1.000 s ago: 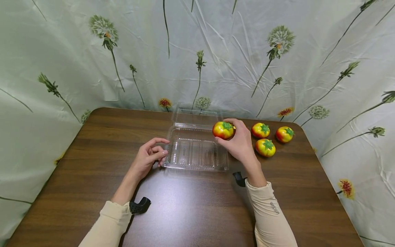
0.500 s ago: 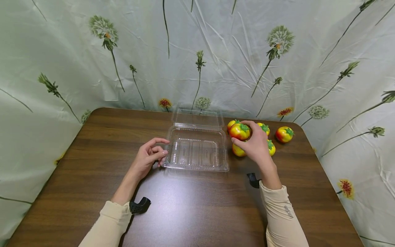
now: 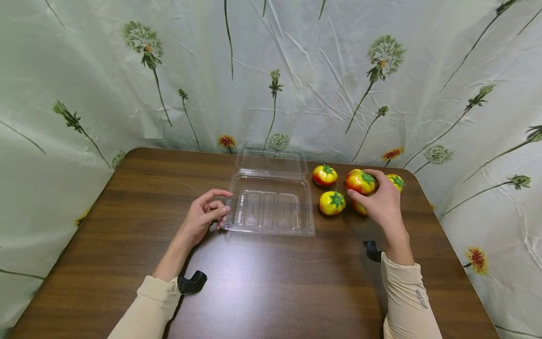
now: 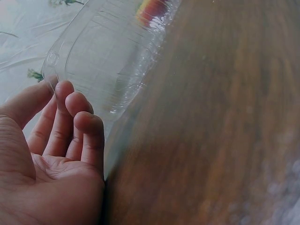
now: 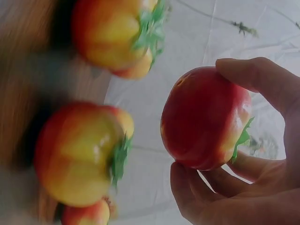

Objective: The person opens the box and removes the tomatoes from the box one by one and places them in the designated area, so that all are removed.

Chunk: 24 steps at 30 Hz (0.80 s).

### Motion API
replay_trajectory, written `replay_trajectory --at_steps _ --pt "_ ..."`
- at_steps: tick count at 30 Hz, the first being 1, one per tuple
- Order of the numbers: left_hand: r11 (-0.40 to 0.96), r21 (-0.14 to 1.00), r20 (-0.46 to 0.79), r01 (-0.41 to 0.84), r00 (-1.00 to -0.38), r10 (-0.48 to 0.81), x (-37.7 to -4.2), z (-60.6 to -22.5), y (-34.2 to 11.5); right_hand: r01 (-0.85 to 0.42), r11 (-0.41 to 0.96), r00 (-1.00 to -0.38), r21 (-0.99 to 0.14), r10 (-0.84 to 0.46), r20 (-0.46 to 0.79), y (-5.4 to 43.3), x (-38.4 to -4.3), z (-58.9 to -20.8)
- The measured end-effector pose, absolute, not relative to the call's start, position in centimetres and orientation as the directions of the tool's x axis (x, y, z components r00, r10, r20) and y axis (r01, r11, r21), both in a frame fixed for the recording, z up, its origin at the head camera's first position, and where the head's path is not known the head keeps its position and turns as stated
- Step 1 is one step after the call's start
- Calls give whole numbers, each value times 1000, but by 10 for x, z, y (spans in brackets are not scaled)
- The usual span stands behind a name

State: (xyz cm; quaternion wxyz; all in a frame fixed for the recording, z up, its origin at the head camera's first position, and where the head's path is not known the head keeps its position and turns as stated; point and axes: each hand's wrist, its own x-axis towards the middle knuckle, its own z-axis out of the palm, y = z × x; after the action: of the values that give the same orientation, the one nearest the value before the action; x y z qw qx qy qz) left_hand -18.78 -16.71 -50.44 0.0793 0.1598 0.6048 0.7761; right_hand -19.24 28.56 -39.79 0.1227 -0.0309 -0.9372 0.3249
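My right hand (image 3: 383, 200) grips a yellow-and-red tomato (image 3: 357, 181) with a green leafy top, thumb on one side and fingers on the other. In the right wrist view this tomato (image 5: 204, 119) is held up off the table. Below and behind it a second tomato (image 3: 359, 208) is partly covered. My left hand (image 3: 199, 216) is at the left edge of a clear plastic clamshell container (image 3: 271, 230), pinching its rim (image 4: 52, 58) between thumb and fingertips. The container's lid (image 3: 271, 162) is folded back, and nothing lies inside.
Between the container and my right hand sit two tomatoes, one at the back (image 3: 325, 175) and one nearer (image 3: 332, 203). Another tomato (image 3: 397, 181) shows past my right fingers. A flower-patterned curtain (image 3: 271, 84) hangs behind the brown wooden table (image 3: 262, 287).
My right hand has carried the tomato rightward, from over the container's right side to over the right-hand tomatoes. The two tomatoes beside the container have come into view. My left hand stays put.
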Motion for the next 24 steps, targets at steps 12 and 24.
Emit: replay_trajectory --at_steps 12,24 --pt "-258 964 146 63 -937 317 -188 -505 -167 51 794 -942 -605 240 236 336 -184 -397" --pt "-260 963 159 76 -937 312 -189 -507 -168 140 794 -935 -592 302 184 376 -177 -400"
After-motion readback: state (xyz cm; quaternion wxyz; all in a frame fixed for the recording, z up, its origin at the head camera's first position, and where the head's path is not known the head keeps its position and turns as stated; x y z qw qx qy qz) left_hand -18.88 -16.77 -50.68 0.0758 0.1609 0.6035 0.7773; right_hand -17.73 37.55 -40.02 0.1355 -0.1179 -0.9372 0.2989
